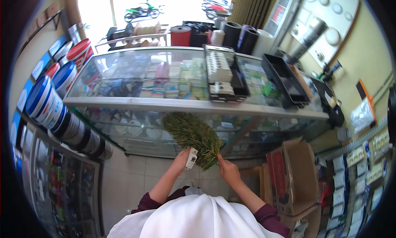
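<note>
Your green bristle brush [193, 135] runs on a slant, its fanned tip pointing up-left toward the glass worktop [136, 102], base down-right. 2 black trays [284, 79] sit on that worktop; a cardboard box [293, 172] stands right. Your left hand [183, 159] clenches its base beside a white tag; your right hand [227, 170] pinches the bristle ends.

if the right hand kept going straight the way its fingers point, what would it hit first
The right hand points up and slightly left, fingertips already at the base of the green bristly brush head, so it would meet that first. Beyond it stands the glass display counter, though depth is unclear.
</note>
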The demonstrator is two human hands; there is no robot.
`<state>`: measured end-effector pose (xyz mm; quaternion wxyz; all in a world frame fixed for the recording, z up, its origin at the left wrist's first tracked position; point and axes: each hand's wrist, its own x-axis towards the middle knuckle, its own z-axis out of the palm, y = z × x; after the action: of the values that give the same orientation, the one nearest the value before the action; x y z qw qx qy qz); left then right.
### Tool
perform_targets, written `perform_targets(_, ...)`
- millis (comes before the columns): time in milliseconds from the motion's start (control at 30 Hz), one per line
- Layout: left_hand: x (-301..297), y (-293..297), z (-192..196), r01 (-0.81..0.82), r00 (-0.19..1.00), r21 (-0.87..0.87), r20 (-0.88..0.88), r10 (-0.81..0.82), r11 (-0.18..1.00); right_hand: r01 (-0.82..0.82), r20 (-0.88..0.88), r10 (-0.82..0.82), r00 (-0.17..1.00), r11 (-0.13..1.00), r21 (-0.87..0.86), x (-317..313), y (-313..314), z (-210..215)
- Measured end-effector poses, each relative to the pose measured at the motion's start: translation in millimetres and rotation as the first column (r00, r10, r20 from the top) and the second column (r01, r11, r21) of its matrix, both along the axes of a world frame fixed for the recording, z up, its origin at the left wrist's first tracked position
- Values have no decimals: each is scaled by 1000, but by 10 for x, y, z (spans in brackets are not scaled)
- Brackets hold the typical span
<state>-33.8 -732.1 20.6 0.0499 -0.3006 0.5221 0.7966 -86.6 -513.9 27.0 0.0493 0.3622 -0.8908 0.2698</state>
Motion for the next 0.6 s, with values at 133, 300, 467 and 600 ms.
perform_targets(133,-116,492,5,84,992,-26,98,-81,996,150,34,-146,989,961,-233,367,633,-169)
perform_targets(300,-320,1118,-101,404,907,-143,-67,-416,904,312,42,-321,946,939,145,681,1326,-286)
perform_targets(467,-570,1711,-308,491,871,-144,63,-487,859,518,34,-527,849,818,-252,888,1693,-337)
perform_targets(600,-437,2133,-158,455,781,-496,-176,-599,739,596,28,-597,802,796,-107,1223,1859,-203)
